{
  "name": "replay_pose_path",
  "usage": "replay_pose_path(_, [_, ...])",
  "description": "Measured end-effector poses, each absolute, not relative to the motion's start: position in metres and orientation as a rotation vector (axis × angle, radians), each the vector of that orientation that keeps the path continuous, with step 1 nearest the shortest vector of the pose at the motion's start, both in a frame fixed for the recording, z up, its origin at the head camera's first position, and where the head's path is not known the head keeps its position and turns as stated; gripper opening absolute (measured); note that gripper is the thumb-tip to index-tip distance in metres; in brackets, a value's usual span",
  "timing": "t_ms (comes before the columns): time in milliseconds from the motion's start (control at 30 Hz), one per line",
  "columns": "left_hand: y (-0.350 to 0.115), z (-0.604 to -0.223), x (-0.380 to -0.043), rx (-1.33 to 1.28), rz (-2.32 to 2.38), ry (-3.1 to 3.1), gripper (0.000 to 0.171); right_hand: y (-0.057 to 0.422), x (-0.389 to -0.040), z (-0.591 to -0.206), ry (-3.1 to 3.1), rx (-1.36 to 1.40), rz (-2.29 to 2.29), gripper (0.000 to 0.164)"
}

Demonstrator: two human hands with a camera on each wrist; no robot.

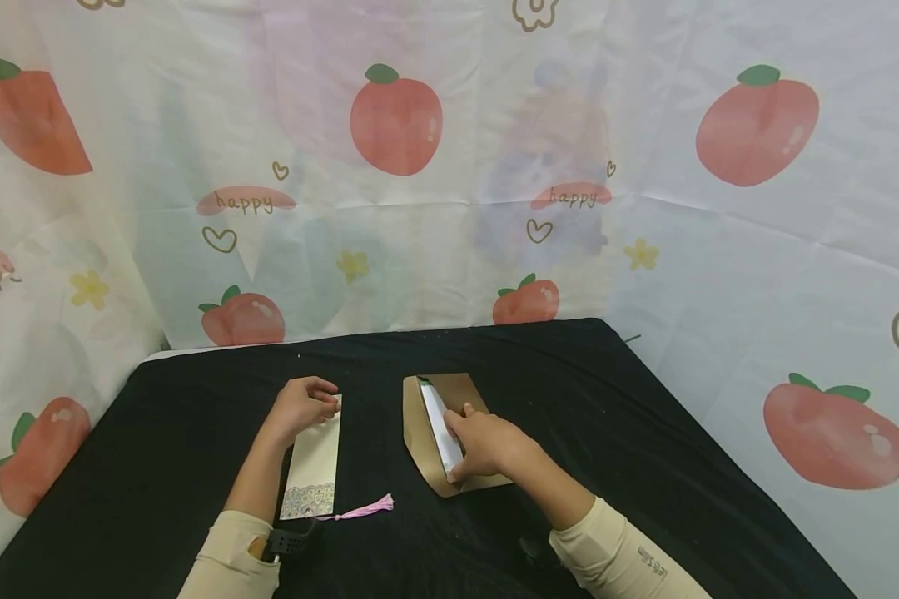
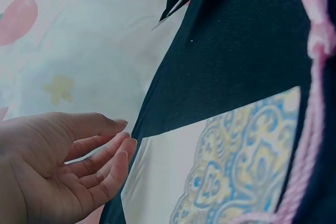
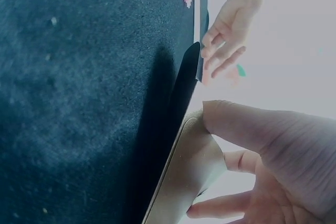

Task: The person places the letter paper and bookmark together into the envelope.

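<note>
On the black-draped surface, we log a pale card lying flat at the person's left and a brown envelope to its right, the two apart. The card carries a lace-like pattern at its near end, where a pink tassel trails off to the right.

Left hand: fingers loosely bent at the card's far end; we cannot tell whether the tips touch it. Right hand: fingers and thumb grip the envelope at its mouth; in the right wrist view we see the thumb against the brown paper's edge, other fingers behind.

Progress: the envelope's flap is already folded back toward the card, and a white strip shows along the mouth; we cannot tell whether it is lining or an insert. Left, in our judgement: handling at the mouth looks unfinished, the envelope is not yet closed, and the card lies wholly outside it, tassel attached
</note>
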State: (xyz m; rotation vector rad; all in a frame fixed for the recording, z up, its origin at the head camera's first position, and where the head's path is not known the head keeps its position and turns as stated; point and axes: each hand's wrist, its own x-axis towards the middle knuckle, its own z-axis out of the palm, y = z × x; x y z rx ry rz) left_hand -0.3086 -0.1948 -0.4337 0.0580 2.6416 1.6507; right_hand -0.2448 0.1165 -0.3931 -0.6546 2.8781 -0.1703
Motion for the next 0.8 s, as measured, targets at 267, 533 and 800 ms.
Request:
replay_pose_path(267, [-0.203, -0.432, -0.306, -0.017, 1.525, 2.742, 0.03, 0.116, -0.244, -0.392, 2.887, -0.648, -0.171, 0.058])
replay_pose_path(533, [-0.211, -0.429, -0.304, -0.074, 1.356, 2.854, 0.032, 0.115, -0.242, -0.392, 2.891, -0.647, -0.177, 0.059])
replay_pose_path(800, [-0.215, -0.426, -0.302, -0.135, 1.198, 2.92, 0.033, 0.115, -0.243, -0.392, 2.895, -0.635, -0.171, 0.059])
